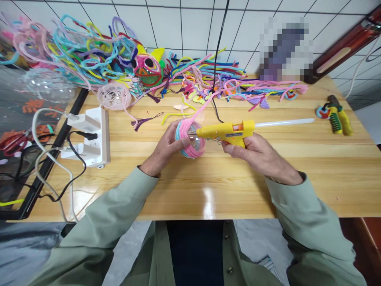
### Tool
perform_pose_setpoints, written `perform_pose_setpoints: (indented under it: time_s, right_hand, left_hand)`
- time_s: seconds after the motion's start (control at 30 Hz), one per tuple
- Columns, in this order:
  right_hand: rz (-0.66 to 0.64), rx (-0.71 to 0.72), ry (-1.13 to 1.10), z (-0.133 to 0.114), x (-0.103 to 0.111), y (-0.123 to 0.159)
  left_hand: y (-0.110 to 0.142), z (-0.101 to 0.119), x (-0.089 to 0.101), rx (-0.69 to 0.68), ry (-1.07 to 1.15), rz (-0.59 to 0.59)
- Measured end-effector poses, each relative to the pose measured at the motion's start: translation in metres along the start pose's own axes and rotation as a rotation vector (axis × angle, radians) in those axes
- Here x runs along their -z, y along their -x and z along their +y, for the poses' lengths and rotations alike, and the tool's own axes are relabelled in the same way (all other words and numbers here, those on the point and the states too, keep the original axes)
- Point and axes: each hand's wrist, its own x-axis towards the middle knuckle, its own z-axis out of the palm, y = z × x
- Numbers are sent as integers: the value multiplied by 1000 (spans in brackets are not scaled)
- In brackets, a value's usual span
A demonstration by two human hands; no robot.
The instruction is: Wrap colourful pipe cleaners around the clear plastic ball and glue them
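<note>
My left hand (166, 149) grips a clear ball (192, 141) partly wrapped in pink and blue pipe cleaners, holding it just above the wooden table (208, 186). A pink pipe cleaner runs from the ball up toward the pile. My right hand (256, 153) is closed round the handle of a yellow hot glue gun (228, 132). Its nozzle points left and touches the ball. A white glue stick (282, 122) juts out of the gun's back to the right.
A heap of coloured pipe cleaners (89, 51) and a pipe-cleaner face figure (147, 67) line the table's back. A wrapped pink ball (114, 96) and a white power strip (95, 137) with cables lie at left. Pliers (337, 115) rest at right. A black cord (218, 51) hangs down.
</note>
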Motion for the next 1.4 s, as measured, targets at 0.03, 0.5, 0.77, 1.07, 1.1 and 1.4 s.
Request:
perform_pose_setpoints:
  time_s: [0.03, 0.5, 0.77, 1.07, 1.1, 1.4]
  right_hand:
    - [3, 0, 5, 1, 0, 0]
    - [13, 8, 24, 1, -2, -1]
    - [12, 7, 28, 1, -3, -1]
    - [12, 3, -8, -2, -4, -1]
    - [17, -2, -16, -2, -4, -1]
    - [-45, -70, -198, -4, 1, -4]
  left_hand:
    - [0, 0, 0, 3, 1, -4]
    - [0, 0, 0, -1, 5, -13]
    - [0, 0, -1, 4, 6, -15]
    - [0, 0, -1, -5, 0, -18]
    - [-1, 0, -1, -7, 2, -17]
    - [-2, 0, -1, -12, -6, 16]
